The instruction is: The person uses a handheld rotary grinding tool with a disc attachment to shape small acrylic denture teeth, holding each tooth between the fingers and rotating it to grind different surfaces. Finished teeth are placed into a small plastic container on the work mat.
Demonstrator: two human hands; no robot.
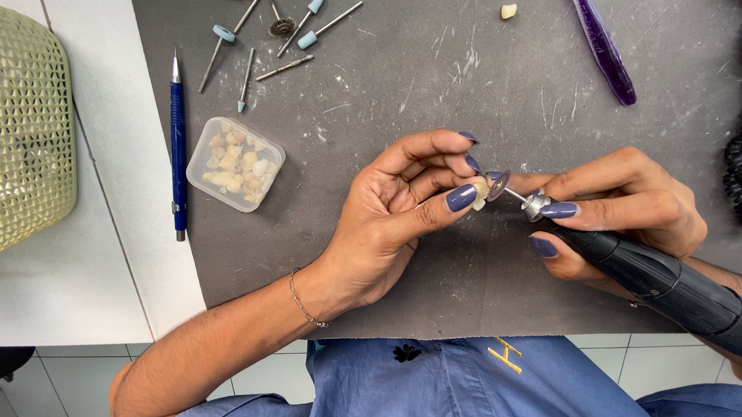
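Pinched between left hand thumb and fingertips, a small pale tooth piece is being held over the grey mat, toward its near edge. A black rotary handpiece is being gripped by the right hand, disc touching the piece. Burs and a plastic tub are lying toward the far-left corner; open mat is being left between.

The left hand comes in from the left with its palm up and its fingers curled into a pinch, and the right hand comes from the right, fingers wrapped tight, both forearms resting low.
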